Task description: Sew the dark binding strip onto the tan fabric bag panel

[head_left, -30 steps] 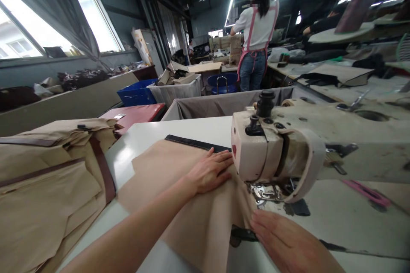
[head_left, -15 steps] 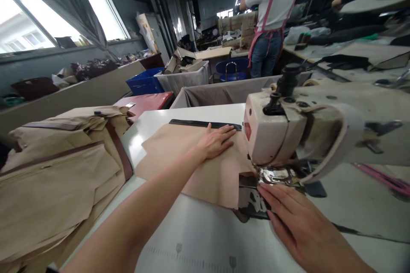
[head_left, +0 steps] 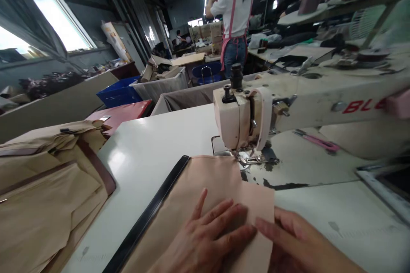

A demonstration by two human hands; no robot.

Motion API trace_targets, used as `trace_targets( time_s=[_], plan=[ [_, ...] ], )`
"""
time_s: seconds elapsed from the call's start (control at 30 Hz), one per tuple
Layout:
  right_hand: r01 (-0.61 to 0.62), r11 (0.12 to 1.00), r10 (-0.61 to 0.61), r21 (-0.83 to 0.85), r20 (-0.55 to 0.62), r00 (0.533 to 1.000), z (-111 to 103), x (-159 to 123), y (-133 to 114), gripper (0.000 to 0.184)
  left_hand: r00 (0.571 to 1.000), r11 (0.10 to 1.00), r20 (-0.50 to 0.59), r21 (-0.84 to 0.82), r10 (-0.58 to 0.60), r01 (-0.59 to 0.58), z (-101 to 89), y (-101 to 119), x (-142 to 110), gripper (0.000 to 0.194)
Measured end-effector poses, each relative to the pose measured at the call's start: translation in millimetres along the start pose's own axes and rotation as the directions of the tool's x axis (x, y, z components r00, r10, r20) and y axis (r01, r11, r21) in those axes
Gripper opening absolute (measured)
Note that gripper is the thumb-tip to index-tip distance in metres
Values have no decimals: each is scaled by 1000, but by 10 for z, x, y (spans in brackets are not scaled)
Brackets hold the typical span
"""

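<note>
A tan fabric panel (head_left: 208, 175) with a black strip (head_left: 150, 209) along its left edge lies on the white sewing table (head_left: 160, 130). My left hand (head_left: 211, 232) rests flat on it with fingers spread. At the panel's right edge, my right hand (head_left: 301, 239) has the thumb on top and other fingers at or under the edge, pinching it. The panel's far edge reaches the presser foot (head_left: 253, 160) of the sewing machine (head_left: 232, 119); whether it lies under the foot I cannot tell.
Tan pieces with brown trim are stacked (head_left: 48, 196) on the left. A pink cutter (head_left: 317, 140) lies behind the machine's needle area, under its arm. Beyond the table stand a grey-lined bin (head_left: 188, 96) and a blue crate (head_left: 117, 91). A person in a pink apron (head_left: 235, 17) stands farther back.
The panel has turned, its black strip swinging from the far side to the left, and has come nearer me. Both hands moved closer; my right hand left the presser foot area. The view shifted right.
</note>
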State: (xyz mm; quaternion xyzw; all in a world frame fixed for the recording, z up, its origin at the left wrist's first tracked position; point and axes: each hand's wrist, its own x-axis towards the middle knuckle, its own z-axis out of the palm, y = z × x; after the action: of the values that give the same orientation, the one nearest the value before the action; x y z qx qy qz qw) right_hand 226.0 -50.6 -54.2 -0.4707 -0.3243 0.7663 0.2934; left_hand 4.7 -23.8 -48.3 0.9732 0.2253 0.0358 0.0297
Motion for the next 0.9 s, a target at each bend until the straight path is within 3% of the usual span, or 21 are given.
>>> trace_targets(
  time_s=[0.1, 0.2, 0.3, 0.4, 0.5, 0.63, 0.9],
  plan=[
    [24, 998, -20, 55, -74, 997, -129, 29, -132, 55, 992, 992, -22, -29, 123, -124, -14, -24, 62, 52],
    [91, 994, -83, 58, -126, 989, -156, 50, -151, 40, 980, 981, -126, -102, 154, -167, -39, -62, 152, 40],
    [115, 993, -108, 34, -165, 980, -139, 77, -116, 31, 984, 945, -173, -328, -46, -13, -156, -109, 362, 33],
    [146, 989, -140, 11, -200, 970, -134, 103, -98, 22, 958, 870, -152, -471, -244, 147, -302, -184, 683, 30],
    [164, 986, -160, 1, -220, 962, -140, 123, -94, 17, 980, 875, -58, -463, -192, 144, -409, -264, 955, 21],
    [170, 985, -164, 36, -145, 976, -141, 132, -97, 21, 984, 899, 28, -403, -174, 171, -472, -330, 1074, 12],
    [168, 981, -163, 95, -62, 985, -169, 204, -64, 35, 967, 799, -83, -582, -240, 148, -236, -407, 1039, 11]
  ],
)
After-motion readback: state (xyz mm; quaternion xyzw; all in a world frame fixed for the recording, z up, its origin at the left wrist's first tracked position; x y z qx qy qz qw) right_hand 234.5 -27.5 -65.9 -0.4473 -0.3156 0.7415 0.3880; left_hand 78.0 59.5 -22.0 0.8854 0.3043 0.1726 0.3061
